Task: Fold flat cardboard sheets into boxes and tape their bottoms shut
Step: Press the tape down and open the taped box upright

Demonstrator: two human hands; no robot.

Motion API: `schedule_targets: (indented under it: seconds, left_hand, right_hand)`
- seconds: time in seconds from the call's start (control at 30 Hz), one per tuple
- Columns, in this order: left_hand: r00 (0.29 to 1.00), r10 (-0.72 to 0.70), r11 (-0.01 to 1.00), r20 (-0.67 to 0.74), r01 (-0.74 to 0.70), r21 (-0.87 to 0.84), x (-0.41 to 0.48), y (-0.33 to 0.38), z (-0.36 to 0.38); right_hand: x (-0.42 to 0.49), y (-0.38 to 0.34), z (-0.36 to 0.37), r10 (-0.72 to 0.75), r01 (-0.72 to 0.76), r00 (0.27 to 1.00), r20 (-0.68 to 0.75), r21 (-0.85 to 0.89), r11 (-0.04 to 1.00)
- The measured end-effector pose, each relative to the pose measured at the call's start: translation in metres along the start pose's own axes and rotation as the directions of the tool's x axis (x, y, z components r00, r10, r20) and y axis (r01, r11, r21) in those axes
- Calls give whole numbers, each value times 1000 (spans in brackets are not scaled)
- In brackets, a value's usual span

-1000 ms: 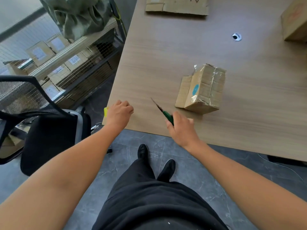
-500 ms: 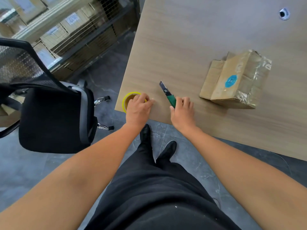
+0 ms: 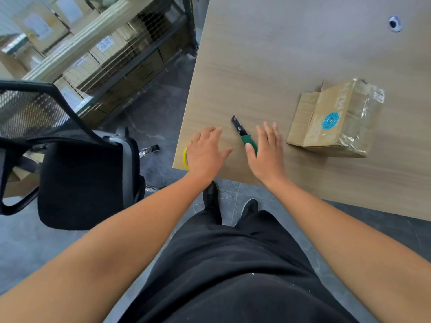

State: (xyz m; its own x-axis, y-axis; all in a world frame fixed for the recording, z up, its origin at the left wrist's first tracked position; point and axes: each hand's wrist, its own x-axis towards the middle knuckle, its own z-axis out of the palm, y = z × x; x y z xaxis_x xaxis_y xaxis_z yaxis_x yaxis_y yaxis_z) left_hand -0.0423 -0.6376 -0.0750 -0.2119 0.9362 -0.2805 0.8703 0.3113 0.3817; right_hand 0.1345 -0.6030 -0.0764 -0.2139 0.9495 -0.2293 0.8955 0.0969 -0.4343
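At the counter (image 3: 256, 66) edge, left hand (image 3: 206, 152) covers the tape roll (image 3: 185, 157); right hand (image 3: 268, 150) adjoins the knife (image 3: 243, 134). Both hands' fingers (image 3: 271, 131) are straight, spread. Taped box (image 3: 335, 120) lies right; blue sticker (image 3: 330, 121) illegible.

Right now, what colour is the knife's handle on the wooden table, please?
Green handle, seen in head view.

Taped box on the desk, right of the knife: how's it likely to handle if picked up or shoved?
Probably light: the box is small thin card with a loose flap at one end. Likely slides rather than tips: it lies on a broad face on the smooth table. Glossy wrinkled tape may be slick to grip.
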Motion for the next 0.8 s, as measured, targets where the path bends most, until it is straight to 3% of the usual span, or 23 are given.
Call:
schedule_targets:
  seconds: [0.1,0.3,0.4,0.5,0.67,0.8]
  left_hand:
    - [997,75,997,-29,-75,-2,6,16,-18]
    - [929,357,929,-97,-364,-67,35,114,-28]
    - [862,497,855,-103,-507,-115,55,192,-20]
    - [818,568,804,-92,-575,-154,72,261,-8]
    - [855,516,843,47,-498,-203,115,317,21]
    - [923,367,843,118,-276,-462,127,319,44]
  right_hand:
    - [-10,-1,-45,-49,67,989,-143,124,990]
    - [-13,66,-142,106,-6,915,-390,249,969]
    - [0,120,-175,202,-86,901,-385,298,951]
    - [19,161,-194,206,-85,916,-343,337,938]
    - [62,204,-194,176,-54,966,-190,519,853]
    - [87,213,-176,95,-69,995,1,687,723]
